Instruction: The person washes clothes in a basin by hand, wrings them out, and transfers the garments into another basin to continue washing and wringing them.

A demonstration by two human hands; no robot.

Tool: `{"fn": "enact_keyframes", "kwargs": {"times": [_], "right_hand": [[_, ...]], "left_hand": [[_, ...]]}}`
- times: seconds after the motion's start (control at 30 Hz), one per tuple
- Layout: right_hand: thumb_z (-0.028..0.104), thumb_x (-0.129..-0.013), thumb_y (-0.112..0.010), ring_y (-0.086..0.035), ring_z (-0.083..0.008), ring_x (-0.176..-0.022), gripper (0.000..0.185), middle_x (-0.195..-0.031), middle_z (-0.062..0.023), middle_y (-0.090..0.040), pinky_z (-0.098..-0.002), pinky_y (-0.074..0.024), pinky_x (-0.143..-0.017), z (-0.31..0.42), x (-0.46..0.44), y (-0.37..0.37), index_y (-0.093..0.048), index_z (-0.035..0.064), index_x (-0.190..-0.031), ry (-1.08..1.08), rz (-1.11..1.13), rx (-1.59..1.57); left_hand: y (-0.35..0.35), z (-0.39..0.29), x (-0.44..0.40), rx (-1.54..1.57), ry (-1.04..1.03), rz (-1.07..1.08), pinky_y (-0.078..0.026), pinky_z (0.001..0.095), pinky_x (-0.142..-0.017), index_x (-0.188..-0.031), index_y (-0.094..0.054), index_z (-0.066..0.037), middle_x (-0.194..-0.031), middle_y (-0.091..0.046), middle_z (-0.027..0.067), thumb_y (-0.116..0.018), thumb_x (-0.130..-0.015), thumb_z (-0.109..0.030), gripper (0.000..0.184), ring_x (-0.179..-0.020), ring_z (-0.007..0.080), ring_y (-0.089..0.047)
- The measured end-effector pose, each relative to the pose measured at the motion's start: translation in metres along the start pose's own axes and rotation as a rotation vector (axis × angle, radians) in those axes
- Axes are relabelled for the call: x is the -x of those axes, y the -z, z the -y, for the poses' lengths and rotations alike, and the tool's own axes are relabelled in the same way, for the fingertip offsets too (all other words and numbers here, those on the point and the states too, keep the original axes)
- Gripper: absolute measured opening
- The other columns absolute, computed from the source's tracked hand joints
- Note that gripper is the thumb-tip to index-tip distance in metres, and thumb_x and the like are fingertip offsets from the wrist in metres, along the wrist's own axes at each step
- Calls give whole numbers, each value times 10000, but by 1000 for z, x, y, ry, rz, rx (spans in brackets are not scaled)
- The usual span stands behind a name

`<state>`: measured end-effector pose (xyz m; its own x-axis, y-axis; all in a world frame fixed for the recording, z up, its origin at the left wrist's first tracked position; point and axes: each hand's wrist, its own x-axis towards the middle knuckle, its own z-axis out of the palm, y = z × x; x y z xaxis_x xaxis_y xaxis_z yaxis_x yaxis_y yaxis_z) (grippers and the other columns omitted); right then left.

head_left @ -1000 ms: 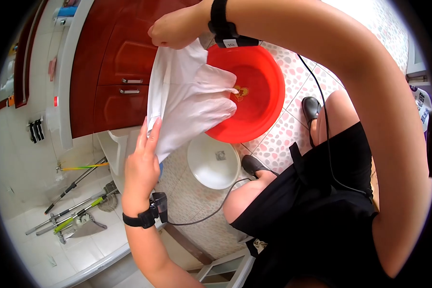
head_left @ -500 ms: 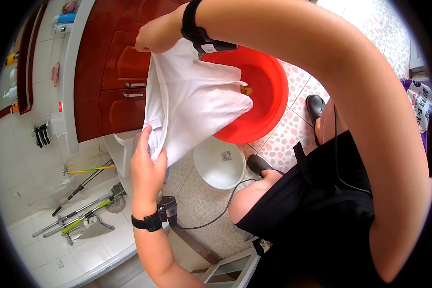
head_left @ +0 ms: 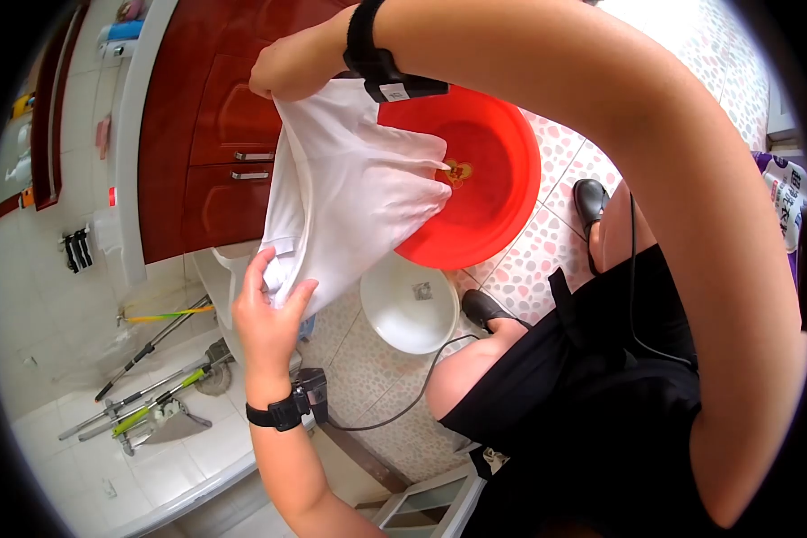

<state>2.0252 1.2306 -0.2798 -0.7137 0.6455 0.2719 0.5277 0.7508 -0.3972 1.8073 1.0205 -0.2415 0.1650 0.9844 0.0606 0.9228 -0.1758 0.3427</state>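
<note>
A white shirt (head_left: pixel 341 184) is stretched between my two hands, its loose folds hanging over the red basin (head_left: pixel 498 215). My right hand (head_left: pixel 287 72), at the top of the view, is closed on one end of the cloth. At the other end, by an open edge of the shirt, my left hand (head_left: pixel 271 314) holds the fabric between its thumb and fingers. The thumb and index finger stand apart there, with bunched cloth between them. Both wrists wear black straps with small devices. A gold print shows on the basin's inside.
Beside the red basin a white basin (head_left: pixel 408 309) rests on the pebble-patterned floor. Red cabinets (head_left: pixel 233 134) stand to the left. Mops and a dustpan (head_left: pixel 175 426) are at the lower left. A purple and white bag (head_left: pixel 785 197) is at the right edge. A cable runs past my legs.
The shirt's hanging folds have drawn left, uncovering more of the basin's gold print. My left hand has shifted slightly left, its thumb and index finger wider apart. My right hand has barely moved.
</note>
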Motion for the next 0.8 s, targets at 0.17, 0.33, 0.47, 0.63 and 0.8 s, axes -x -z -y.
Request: {"fn": "enact_keyframes", "kwargs": {"times": [0.17, 0.33, 0.47, 0.63, 0.8], "right_hand": [[80, -777, -369, -516, -284, -710, 216, -777, -138, -553, -379, -436, -632, -8, -11, -13, -552, -10, -849, -31, -60, -218], [104, -773, -405, -533, -292, -714, 205, -771, -143, -568, -380, -445, -603, -1, -4, -13, -559, -8, -847, 28, -56, -121], [86, -786, -445, -561, -307, -767, 167, -814, -142, -584, -379, -461, -645, 10, 18, -4, -561, -7, -863, 80, 108, 163], [62, -833, -430, -560, -332, -858, 135, -893, -160, -567, -404, -472, -700, -6, 21, -30, -525, -29, -861, 180, 10, 134], [80, -841, -405, -553, -335, -917, 182, -982, -140, -571, -399, -478, -725, -22, 21, -54, -556, -13, -879, 232, -52, 218]], "left_hand": [[-1, 3, -1, -12, 94, -120, -472, 285, -711, -1042, -552, 28, -871, -634, 134, -726, -693, -95, 409, -779, 154, -593], [3, 3, -5, -120, 135, -199, -428, 237, -580, -914, -612, 7, -734, -612, 73, -686, -748, -124, 223, -644, 93, -522], [1, 8, -9, -45, 108, -259, -388, 228, -531, -850, -620, 0, -673, -586, 41, -678, -760, -150, 184, -596, 81, -477], [-1, -3, -15, -177, 127, -172, -398, 257, -530, -817, -607, 1, -651, -574, 48, -685, -749, -195, 222, -568, 115, -475], [-16, -3, -18, -159, 179, -127, -408, 279, -539, -844, -615, 5, -658, -581, 63, -693, -735, -215, 258, -570, 130, -486]]}}
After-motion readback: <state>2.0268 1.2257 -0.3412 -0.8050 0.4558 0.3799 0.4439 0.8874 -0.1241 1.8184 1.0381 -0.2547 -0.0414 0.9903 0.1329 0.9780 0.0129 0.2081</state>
